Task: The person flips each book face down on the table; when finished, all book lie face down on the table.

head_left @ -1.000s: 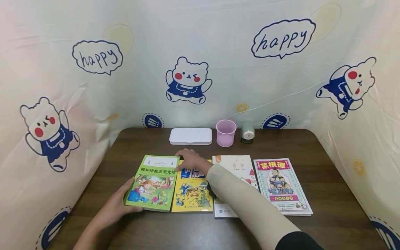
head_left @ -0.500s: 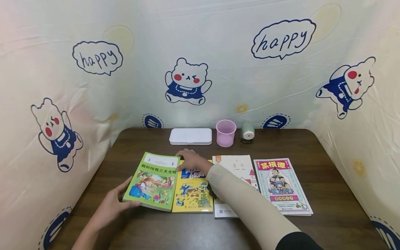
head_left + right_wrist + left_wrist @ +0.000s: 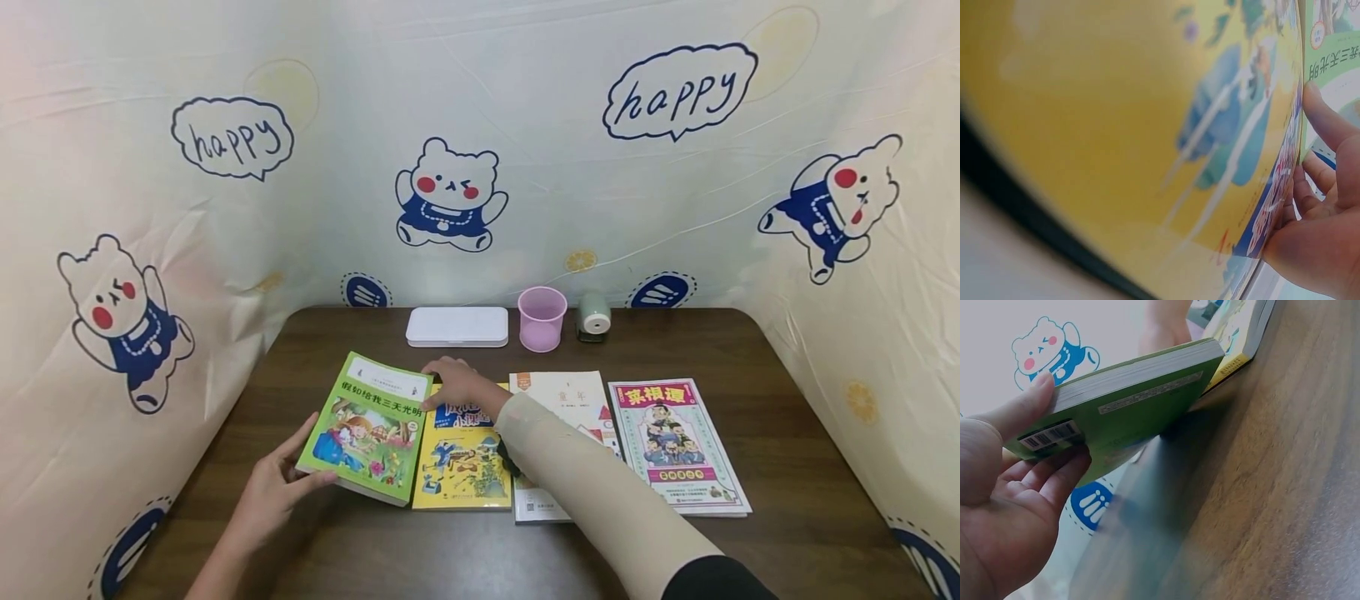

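Hands: left (image 3: 273,492) grips tilted green book (image 3: 367,429); right (image 3: 459,387) touches it.

On my head view, the cream cartoon-bear backdrop sheet (image 3: 525,100) reads "happy" twice, each inside a dark blue speech bubble, one upper left and one upper right. The green paperback book with the garden picture (image 3: 367,429) carries the white title 假如给我三天光明 across its cover. The magazine-sized book with the pink and yellow cover (image 3: 675,446) shows 菜根谭 in red on a yellow band. The white paperback book (image 3: 558,392) has 童年 near its top. On my left wrist view I see a barcode on the green book's back, digits unreadable.
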Action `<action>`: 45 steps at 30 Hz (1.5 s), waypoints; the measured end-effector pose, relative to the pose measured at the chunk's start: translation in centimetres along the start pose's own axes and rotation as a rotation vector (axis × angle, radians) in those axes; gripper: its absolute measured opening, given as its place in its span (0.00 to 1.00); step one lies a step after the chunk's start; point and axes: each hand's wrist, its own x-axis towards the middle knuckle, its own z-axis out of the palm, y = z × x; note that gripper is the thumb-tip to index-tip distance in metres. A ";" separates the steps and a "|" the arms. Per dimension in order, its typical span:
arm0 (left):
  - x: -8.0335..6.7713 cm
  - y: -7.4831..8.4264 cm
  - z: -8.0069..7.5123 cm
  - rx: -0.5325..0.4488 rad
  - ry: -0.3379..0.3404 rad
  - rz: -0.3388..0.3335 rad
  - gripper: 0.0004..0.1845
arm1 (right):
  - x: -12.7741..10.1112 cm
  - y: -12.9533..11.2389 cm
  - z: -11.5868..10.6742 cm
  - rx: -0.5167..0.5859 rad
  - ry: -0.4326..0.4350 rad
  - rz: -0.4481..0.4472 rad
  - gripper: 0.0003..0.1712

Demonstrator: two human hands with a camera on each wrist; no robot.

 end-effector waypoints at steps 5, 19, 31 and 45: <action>-0.2 -0.1 0.2 -0.035 0.011 0.022 0.49 | -0.2 -0.1 0.0 -0.029 0.017 -0.004 0.38; -0.9 0.7 0.6 -0.037 0.052 0.107 0.44 | -0.5 -0.7 -0.1 0.048 0.028 -0.024 0.36; -1.3 1.6 1.2 0.013 0.071 0.194 0.43 | 0.4 -2.0 -0.3 0.059 0.017 -0.145 0.38; -1.4 2.7 2.0 0.013 0.020 0.259 0.42 | -0.2 -4.8 -2.1 0.239 0.027 -0.196 0.45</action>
